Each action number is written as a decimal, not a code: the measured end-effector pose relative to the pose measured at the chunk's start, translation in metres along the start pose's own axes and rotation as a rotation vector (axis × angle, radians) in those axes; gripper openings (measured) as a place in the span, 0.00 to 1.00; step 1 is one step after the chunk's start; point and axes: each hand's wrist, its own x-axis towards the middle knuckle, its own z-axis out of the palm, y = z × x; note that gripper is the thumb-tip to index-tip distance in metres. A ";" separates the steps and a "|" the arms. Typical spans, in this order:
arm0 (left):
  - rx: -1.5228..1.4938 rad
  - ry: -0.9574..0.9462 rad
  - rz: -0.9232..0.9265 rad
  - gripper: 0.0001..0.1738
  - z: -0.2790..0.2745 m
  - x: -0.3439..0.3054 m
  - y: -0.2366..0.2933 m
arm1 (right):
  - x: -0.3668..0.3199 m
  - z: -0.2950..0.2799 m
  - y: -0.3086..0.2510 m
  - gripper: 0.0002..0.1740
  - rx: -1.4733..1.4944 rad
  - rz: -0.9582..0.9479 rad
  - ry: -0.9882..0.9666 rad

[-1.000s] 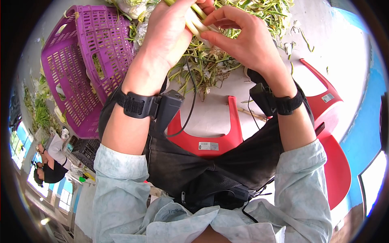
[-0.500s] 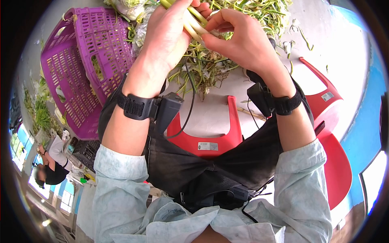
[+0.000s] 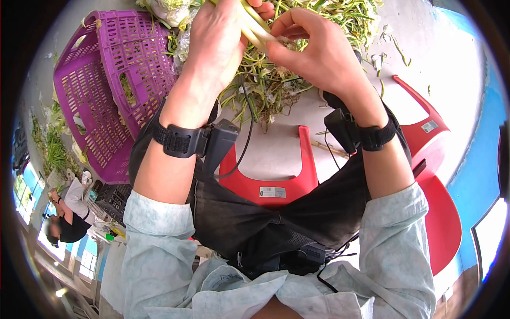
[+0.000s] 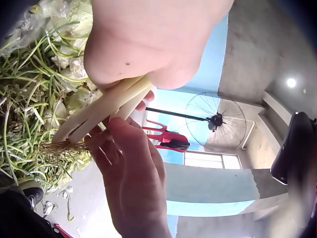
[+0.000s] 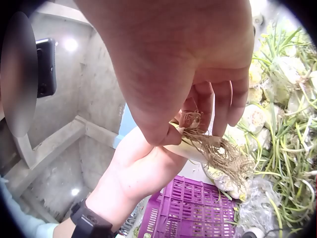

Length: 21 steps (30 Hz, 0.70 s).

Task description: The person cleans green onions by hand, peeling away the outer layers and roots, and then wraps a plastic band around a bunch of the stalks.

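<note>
My left hand (image 3: 215, 48) grips a few scallions (image 3: 254, 27) around their stalks, at the top of the head view. Their white lower ends point toward my right hand (image 3: 321, 53). In the left wrist view the pale stalks (image 4: 94, 111) come out from under the left palm, root ends down to the left. Thumb and fingers of the right hand pinch at the root end. Brown stringy roots (image 5: 223, 156) hang beside those fingertips in the right wrist view. The leafy ends are mostly hidden by the left hand.
Loose green stalks and trimmings (image 3: 276, 87) are heaped on the floor beyond my knees. A purple plastic crate (image 3: 141, 58) leans at the left. Red stools (image 3: 287, 194) stand between my legs and at the right (image 3: 438, 218). Another person (image 3: 69, 226) is far left.
My left hand has shifted slightly up and left with the scallions. The right hand has moved a touch to the right, its thumb still at the white ends.
</note>
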 end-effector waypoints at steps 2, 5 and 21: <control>0.041 -0.005 0.024 0.23 0.000 0.000 0.001 | 0.000 0.000 0.000 0.20 -0.004 -0.021 0.005; 0.045 -0.020 0.042 0.25 0.000 -0.001 0.000 | 0.000 0.000 0.000 0.19 -0.012 -0.020 -0.019; -0.052 0.016 0.025 0.24 -0.004 0.004 0.003 | -0.003 -0.001 0.002 0.16 -0.023 0.059 -0.139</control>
